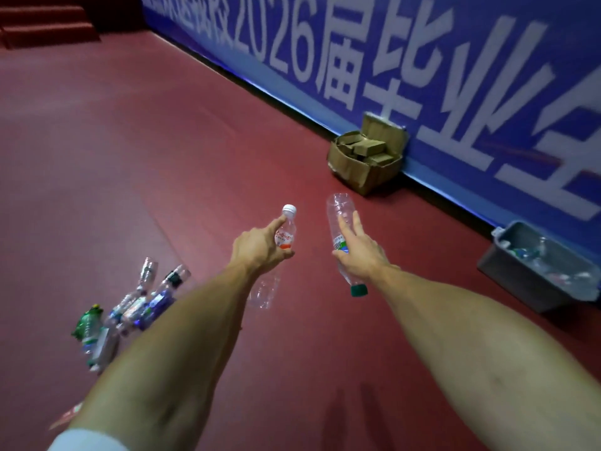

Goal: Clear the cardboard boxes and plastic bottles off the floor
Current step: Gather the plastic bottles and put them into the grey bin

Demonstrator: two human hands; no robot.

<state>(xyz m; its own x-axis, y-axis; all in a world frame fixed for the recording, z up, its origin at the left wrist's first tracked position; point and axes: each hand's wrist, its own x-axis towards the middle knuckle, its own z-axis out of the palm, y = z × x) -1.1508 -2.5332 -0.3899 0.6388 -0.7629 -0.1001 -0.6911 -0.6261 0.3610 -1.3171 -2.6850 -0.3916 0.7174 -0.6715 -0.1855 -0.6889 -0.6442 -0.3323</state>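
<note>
Over the red floor (146, 141), head view: both bare forearms stretched forward.

Left hand (260, 247): fingers and thumb curled round a small bottle (287, 234), held in the air. White cap up, red print on the label.

Right hand (357, 252): clamped on a long clear bottle (338, 219). Thumb wraps its labelled middle, two fingers lie straighter along the body. Bottle is upside down, green cap (359, 290) toward the floor, base tilted up and away. The two held bottles are near each other, not touching.

Below the left wrist: a third clear bottle (265, 292). Cannot tell whether it lies on the floor or is off it.

Left of the left forearm: a loose cluster of bottles (143, 301) on the floor, touching and overlapping. At its near end, a crumpled green bottle (88, 320). A red-and-white scrap (65, 415) lies by the left elbow, too smeared to identify. White sleeve (87, 441) at the bottom edge.

Far side: a blue banner (422, 60) with white characters and "2026" runs along the floor's edge. A cardboard box (351, 170) sits against its foot, flaps open, filled with smaller cardboard boxes (367, 149). Further right, also by the banner, a grey bin (507, 275) with clear bottles (536, 258) inside. Red steps (42, 24) in the far left corner.
</note>
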